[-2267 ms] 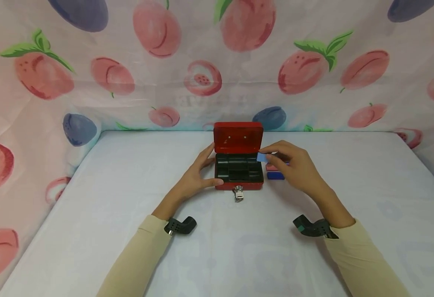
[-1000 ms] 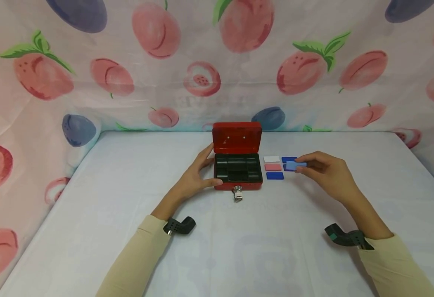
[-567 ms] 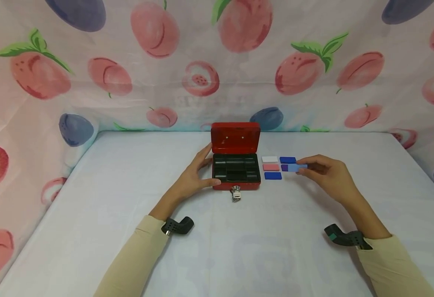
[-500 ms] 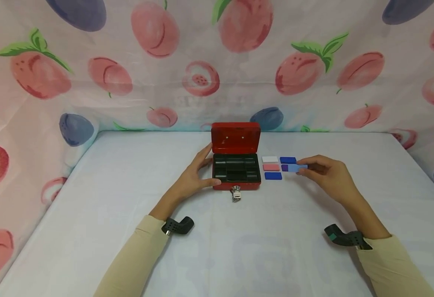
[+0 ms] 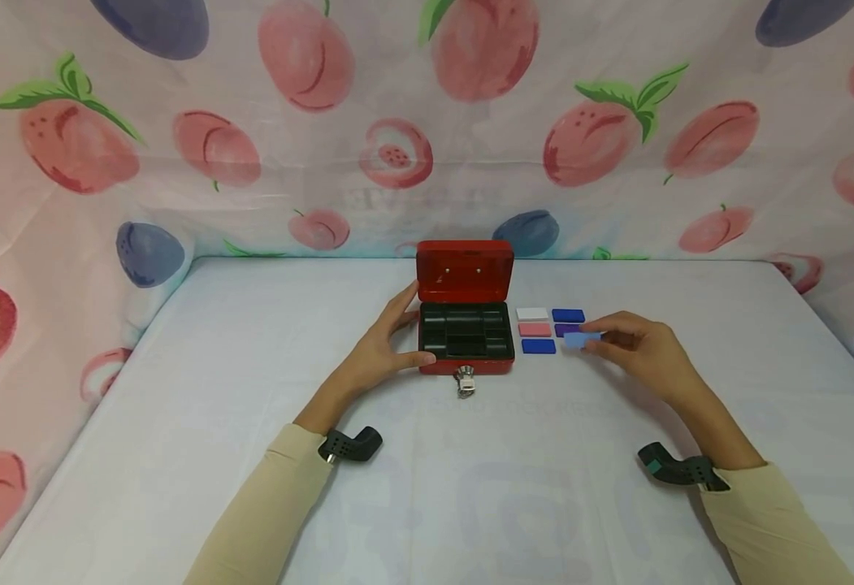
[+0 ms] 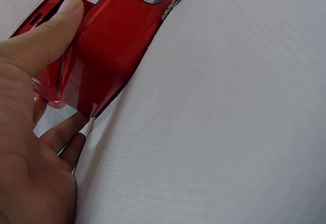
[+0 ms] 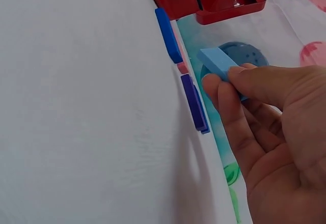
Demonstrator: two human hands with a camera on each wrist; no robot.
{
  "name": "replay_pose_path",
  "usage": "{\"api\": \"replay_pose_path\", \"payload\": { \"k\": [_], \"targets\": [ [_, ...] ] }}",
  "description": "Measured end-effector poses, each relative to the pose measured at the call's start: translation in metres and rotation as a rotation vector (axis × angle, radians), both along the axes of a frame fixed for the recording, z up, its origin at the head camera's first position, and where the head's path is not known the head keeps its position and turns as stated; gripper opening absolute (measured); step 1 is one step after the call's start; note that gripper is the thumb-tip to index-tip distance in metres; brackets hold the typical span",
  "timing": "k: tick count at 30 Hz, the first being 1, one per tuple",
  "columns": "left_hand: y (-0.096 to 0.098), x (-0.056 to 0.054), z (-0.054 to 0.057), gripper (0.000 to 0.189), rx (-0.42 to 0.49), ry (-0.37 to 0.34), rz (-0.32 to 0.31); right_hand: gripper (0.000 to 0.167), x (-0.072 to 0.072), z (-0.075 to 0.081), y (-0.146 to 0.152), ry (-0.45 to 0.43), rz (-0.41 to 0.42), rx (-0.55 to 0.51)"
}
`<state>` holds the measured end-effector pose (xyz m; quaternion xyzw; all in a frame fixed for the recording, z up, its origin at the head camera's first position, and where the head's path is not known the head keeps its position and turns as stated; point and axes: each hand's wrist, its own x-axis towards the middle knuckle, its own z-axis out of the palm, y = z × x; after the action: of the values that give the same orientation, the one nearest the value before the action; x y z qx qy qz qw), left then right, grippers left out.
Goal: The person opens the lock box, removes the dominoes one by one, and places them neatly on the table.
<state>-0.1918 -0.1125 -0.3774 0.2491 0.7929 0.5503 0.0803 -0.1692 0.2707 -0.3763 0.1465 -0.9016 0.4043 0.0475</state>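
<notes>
A red cash box (image 5: pixel 466 367) with a black compartment tray (image 5: pixel 463 341) stands at mid-table, its lid (image 5: pixel 465 272) raised. My left hand (image 5: pixel 379 349) holds the box's left side, thumb over the front corner and fingers along the side wall. Between thumb and fingertips, my right hand (image 5: pixel 639 349) pinches a flat light-blue block (image 7: pixel 216 61), raised above the table in the right wrist view. Close to it, in two columns, lie a white block (image 5: pixel 532 314), a pink block (image 5: pixel 535 329), a blue block (image 5: pixel 539 346), another blue block (image 5: pixel 568 314) and a purple block (image 5: pixel 567 330).
Keys (image 5: pixel 466 383) hang from the lock at the box's front. A white cloth (image 5: pixel 427 487) covers the table, and a fruit-print curtain (image 5: pixel 485 179) rises behind its back edge. Black wrist mounts (image 5: pixel 353 445) sit on both forearms.
My right hand first carried the light-blue block from the box's right edge to the right, past the block rows. Since then it has come slightly nearer, uncovering the purple block. The left hand keeps still.
</notes>
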Motion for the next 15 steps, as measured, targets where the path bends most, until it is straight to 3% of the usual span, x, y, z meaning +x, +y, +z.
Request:
{"api": "replay_pose_path", "payload": {
  "k": [5,15],
  "targets": [
    [0.0008,0.0045,0.0082,0.097,0.0,0.001,0.002,0.024,-0.0002,-0.0049,0.0003,-0.018,0.007,0.023],
    [0.0005,0.0037,0.0076,0.097,-0.003,-0.002,0.005,0.024,-0.0006,-0.009,-0.0015,-0.061,-0.003,0.039]
  ]
}}
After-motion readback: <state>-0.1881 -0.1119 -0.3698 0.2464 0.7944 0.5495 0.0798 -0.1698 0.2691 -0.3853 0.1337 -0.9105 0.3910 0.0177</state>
